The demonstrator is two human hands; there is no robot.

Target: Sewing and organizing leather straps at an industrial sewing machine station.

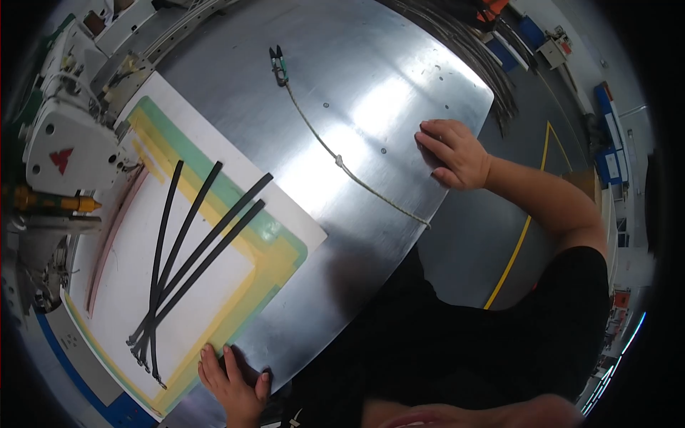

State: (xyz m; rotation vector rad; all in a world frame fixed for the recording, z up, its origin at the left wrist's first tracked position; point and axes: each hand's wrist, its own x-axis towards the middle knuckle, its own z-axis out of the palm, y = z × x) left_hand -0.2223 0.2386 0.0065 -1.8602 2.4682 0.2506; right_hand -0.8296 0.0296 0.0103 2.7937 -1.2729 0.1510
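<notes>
My left hand (234, 386) rests with its fingers apart at the near edge of the metal tabletop (285, 349), its fingertips at the taped border of a white panel. Nothing shows in it. Over on the right, my right hand (457, 153) lies on the table's edge, fingers stretched and thumb apart, also holding nothing visible. Several narrow black straps (187, 274) lie fanned out on the white panel (132, 285), crossing near their lower ends, where small end pieces show. Small thread snips (278, 68) lie farther back, tied to a knotted cord (312, 130) that runs to the table's near edge.
At the left stands a white machine head (71, 146), apparently a sewing machine, beside the panel. Yellow and green tape (282, 264) borders the panel. A bundle of long dark strips (492, 64) lies beyond the table's far right corner. Yellow lines (517, 250) mark the grey floor.
</notes>
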